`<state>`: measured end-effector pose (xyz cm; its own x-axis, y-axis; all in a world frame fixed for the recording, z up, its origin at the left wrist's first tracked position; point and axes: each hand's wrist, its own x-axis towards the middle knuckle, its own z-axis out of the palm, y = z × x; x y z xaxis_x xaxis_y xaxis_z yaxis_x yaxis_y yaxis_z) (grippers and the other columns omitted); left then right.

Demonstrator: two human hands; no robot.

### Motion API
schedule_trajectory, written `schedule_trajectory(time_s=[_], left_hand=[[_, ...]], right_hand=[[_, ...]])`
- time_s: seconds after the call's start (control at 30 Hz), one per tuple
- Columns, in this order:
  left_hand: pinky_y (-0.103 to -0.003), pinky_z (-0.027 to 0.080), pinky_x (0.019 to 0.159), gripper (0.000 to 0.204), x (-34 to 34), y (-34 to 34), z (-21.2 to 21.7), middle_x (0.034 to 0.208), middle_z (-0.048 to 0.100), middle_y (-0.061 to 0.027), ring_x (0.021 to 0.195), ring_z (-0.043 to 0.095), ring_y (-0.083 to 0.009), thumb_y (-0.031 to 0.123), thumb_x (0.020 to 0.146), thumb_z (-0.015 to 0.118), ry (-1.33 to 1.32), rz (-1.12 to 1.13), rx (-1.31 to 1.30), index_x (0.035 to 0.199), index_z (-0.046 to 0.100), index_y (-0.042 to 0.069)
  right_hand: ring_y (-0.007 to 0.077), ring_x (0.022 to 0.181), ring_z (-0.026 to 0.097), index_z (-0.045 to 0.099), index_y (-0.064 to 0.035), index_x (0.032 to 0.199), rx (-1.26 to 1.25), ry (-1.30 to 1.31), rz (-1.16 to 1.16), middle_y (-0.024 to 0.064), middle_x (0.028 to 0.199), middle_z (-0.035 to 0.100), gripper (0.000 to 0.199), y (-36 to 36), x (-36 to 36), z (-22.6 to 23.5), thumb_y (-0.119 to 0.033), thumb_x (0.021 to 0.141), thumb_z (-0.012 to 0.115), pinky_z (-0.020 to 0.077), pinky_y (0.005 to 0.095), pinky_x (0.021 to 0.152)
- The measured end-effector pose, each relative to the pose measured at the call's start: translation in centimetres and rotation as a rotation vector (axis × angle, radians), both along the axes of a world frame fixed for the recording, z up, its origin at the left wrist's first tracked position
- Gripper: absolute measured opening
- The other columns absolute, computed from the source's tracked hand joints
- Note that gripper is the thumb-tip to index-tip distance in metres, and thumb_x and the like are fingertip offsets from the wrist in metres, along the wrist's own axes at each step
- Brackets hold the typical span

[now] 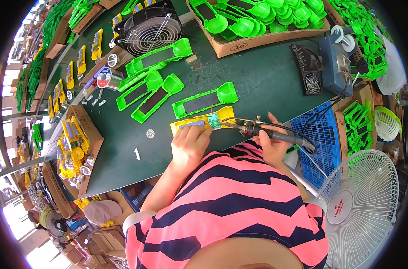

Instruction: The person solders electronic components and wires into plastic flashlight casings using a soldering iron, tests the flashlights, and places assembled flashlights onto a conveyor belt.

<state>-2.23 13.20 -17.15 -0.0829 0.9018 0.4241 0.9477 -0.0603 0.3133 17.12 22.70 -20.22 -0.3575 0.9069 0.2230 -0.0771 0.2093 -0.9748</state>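
A yellow plastic housing [228,113] lies on the bench close to my body, with a blue cylindrical battery [193,123] and a small green circuit board [214,120] in it. My left hand [189,144] is closed at the housing's near edge, its fingers bent over the battery and against the board. My right hand [274,142] grips a black-handled soldering iron [266,131], whose tip points left to the board. Whether the tip touches the board is too small to tell. Just beyond lies a green plastic housing [205,102] with a dark inset panel.
More green housings [159,96] lie beyond my left hand, near a black fan [152,33] and a solder spool [107,78]. A carton of green parts [258,38] stands at the back. Left is a box of yellow assemblies [89,130]; right, a blue soldering station [334,62].
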Motion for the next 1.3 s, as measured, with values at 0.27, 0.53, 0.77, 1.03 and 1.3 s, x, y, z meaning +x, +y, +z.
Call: schedule_trajectory(time_s=[0.27,0.53,0.77,1.03,1.3], left_hand=[[-0.030,0.042,0.054,0.026,-0.2,0.0,0.1,0.070,0.050,-0.0016,0.061,0.052,-0.0177,0.004,0.059,0.065,0.087,-0.037,-0.046,0.084,0.063,0.008],[-0.030,0.042,0.055,0.024,-0.3,0.2,0.0,0.070,0.047,-0.0050,0.061,0.050,-0.0180,0.007,0.062,0.059,0.095,-0.084,-0.048,0.086,0.061,0.004],[-0.030,0.043,0.054,0.026,-0.4,0.0,0.0,0.071,0.050,-0.0018,0.061,0.052,-0.0174,0.005,0.059,0.065,0.107,-0.061,-0.078,0.085,0.063,0.009],[-0.030,0.042,0.054,0.027,-0.4,0.0,0.2,0.072,0.051,-0.0016,0.062,0.052,-0.0175,0.005,0.059,0.065,0.098,-0.063,-0.085,0.085,0.063,0.010],[-0.031,0.043,0.056,0.027,-0.2,0.2,0.1,0.074,0.051,-0.0032,0.065,0.052,-0.0185,0.004,0.059,0.065,0.107,-0.044,-0.094,0.085,0.063,0.009]], right_hand=[[0.0084,0.061,0.060,0.056,0.0007,0.085,0.051,-0.052,0.022,0.0031,0.055,0.061,0.011,0.1,-0.3,0.2,-0.003,0.075,0.058,0.0227,0.0426,0.101],[0.0085,0.061,0.059,0.056,-0.0002,0.085,0.103,-0.101,0.017,0.0024,0.055,0.061,0.012,0.2,-0.6,0.3,-0.003,0.074,0.059,0.0257,0.0432,0.099],[0.0091,0.062,0.060,0.056,-0.0009,0.086,0.118,-0.096,0.044,0.0022,0.055,0.061,0.013,0.1,-0.8,-0.3,-0.003,0.074,0.060,0.0267,0.0437,0.098],[0.0086,0.061,0.060,0.055,0.0004,0.087,-0.057,-0.059,0.044,0.0034,0.055,0.061,0.013,-0.3,-0.6,-0.2,-0.002,0.075,0.059,0.0240,0.0431,0.100],[0.0161,0.063,0.062,0.052,0.0067,0.094,-0.230,0.149,-0.138,0.0188,0.104,0.054,0.018,1.5,0.7,-0.2,0.001,0.077,0.057,0.0511,0.0211,0.058]])
